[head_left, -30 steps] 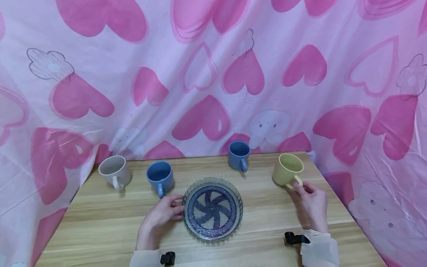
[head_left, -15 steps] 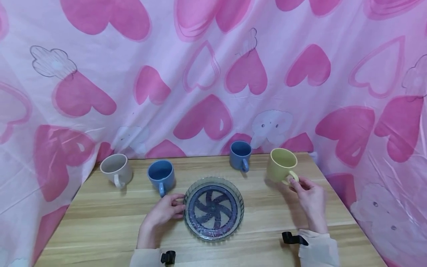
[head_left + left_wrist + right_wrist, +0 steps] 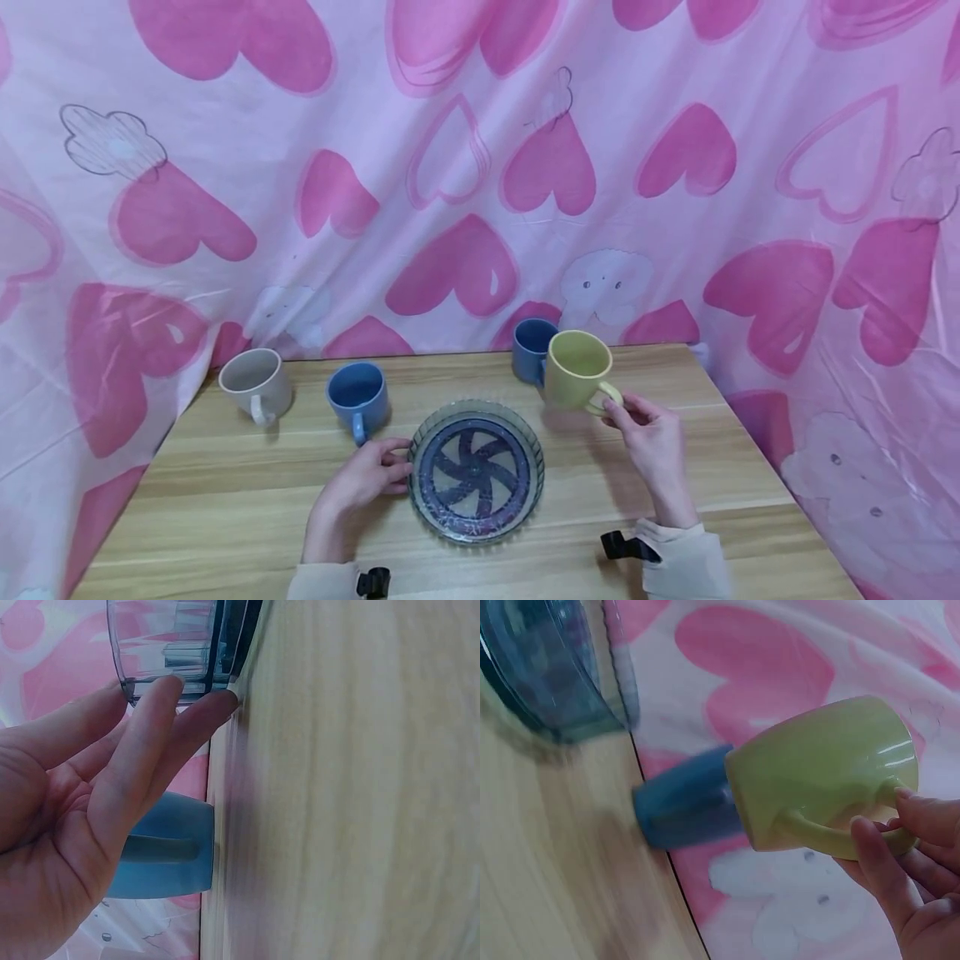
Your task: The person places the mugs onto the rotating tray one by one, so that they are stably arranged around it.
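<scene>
My right hand (image 3: 651, 446) pinches the handle of a yellow-green mug (image 3: 576, 375). The right wrist view shows this mug (image 3: 817, 776) held up off the table and tilted. In the head view it partly covers a blue mug (image 3: 529, 350) behind it. My left hand (image 3: 362, 479) touches the left side of a round clear glass dish (image 3: 415, 492) with a dark pinwheel pattern. Seen from the left wrist, fairly straight fingers (image 3: 139, 754) rest against the dish's rim and outer wall.
Another blue mug (image 3: 358, 396) stands behind my left hand, handle toward me. A grey-white mug (image 3: 257, 385) stands at the back left. The wooden table (image 3: 225, 517) meets a pink heart-patterned cloth (image 3: 450, 267) along its back and side edges.
The yellow-green mug has come up off the table and moved left in my right hand, now overlapping the back blue mug. My left hand and the dish have stayed in place.
</scene>
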`<state>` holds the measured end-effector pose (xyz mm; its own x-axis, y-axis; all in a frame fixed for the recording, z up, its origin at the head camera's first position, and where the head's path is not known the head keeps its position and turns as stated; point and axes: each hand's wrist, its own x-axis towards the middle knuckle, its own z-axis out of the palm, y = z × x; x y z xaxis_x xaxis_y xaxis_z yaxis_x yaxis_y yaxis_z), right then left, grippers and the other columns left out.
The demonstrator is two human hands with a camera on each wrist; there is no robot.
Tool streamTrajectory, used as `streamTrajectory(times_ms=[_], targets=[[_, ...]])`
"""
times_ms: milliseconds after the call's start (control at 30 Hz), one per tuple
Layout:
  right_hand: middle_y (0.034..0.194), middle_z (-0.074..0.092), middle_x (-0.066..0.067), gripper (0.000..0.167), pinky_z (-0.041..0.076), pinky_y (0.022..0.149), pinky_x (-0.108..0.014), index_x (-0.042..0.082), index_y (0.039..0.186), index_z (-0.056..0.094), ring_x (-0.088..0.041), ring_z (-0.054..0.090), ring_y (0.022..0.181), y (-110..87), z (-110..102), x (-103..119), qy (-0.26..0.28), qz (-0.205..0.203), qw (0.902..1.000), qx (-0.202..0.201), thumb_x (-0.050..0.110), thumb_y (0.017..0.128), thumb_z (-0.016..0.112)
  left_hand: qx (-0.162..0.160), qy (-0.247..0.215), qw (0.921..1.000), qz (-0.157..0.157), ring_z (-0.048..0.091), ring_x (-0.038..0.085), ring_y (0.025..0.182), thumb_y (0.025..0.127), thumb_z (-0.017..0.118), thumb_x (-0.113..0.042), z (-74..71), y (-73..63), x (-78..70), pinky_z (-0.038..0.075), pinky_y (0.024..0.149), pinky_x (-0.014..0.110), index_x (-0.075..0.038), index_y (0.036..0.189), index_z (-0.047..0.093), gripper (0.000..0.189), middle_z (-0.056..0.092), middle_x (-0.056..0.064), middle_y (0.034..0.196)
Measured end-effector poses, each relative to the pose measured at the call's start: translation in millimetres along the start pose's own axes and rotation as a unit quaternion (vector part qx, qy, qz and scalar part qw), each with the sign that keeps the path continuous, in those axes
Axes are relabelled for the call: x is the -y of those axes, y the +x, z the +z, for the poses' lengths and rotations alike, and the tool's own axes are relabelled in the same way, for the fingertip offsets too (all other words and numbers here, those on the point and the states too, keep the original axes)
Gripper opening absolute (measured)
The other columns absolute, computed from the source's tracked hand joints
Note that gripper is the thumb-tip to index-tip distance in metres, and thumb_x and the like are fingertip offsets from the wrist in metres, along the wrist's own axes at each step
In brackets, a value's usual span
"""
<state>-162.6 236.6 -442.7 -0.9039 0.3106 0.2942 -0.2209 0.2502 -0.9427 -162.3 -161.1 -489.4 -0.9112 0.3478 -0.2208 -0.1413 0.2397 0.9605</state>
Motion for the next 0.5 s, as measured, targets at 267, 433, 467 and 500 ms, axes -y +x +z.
streamTrajectory(times_ms=[267, 433, 467, 500], targets=[[0.09, 0.069, -0.029, 0.023, 0.058, 0.062, -0.025, -0.012, 0.106, 0.068, -0.015, 0.07, 0.065, -10.2, 27.5, 0.6, 0.009, -0.023, 0.9985, 0.049, -0.001, 0.086, 0.072, -0.007, 0.006, 0.9999, 0.01, 0.067, 0.035, 0.088, 0.092, 0.056, 0.011, 0.0, -1.4, 0.1, 0.059, 0.076, 0.039, 0.02, 0.136, 0.039, 0.048, 0.063, 0.026, 0.103], [0.088, 0.069, -0.027, 0.02, 0.058, 0.062, -0.026, -0.01, 0.104, 0.07, -0.022, 0.07, 0.067, -16.8, 42.2, -0.3, 0.019, -0.033, 0.9962, 0.078, 0.0, 0.086, 0.072, -0.01, 0.012, 0.9999, 0.006, 0.067, 0.034, 0.089, 0.092, 0.056, 0.011, -0.5, -1.9, -0.3, 0.059, 0.076, 0.039, 0.019, 0.136, 0.04, 0.047, 0.063, 0.027, 0.105], [0.088, 0.07, -0.026, 0.02, 0.058, 0.062, -0.025, -0.009, 0.104, 0.071, -0.022, 0.07, 0.067, -18.2, 44.9, -0.9, 0.021, -0.034, 0.9959, 0.082, 0.0, 0.087, 0.072, -0.009, 0.014, 0.9998, 0.005, 0.067, 0.034, 0.089, 0.092, 0.057, 0.01, -0.6, -1.6, -0.4, 0.059, 0.076, 0.039, 0.019, 0.136, 0.04, 0.048, 0.063, 0.028, 0.106], [0.088, 0.07, -0.026, 0.02, 0.058, 0.063, -0.025, -0.008, 0.104, 0.071, -0.022, 0.07, 0.068, -19.6, 47.7, -1.3, 0.025, -0.032, 0.9956, 0.084, 0.001, 0.086, 0.073, -0.009, 0.015, 0.9998, 0.003, 0.067, 0.034, 0.09, 0.092, 0.057, 0.01, -0.6, -1.6, -0.7, 0.059, 0.076, 0.039, 0.018, 0.136, 0.04, 0.048, 0.063, 0.028, 0.106]])
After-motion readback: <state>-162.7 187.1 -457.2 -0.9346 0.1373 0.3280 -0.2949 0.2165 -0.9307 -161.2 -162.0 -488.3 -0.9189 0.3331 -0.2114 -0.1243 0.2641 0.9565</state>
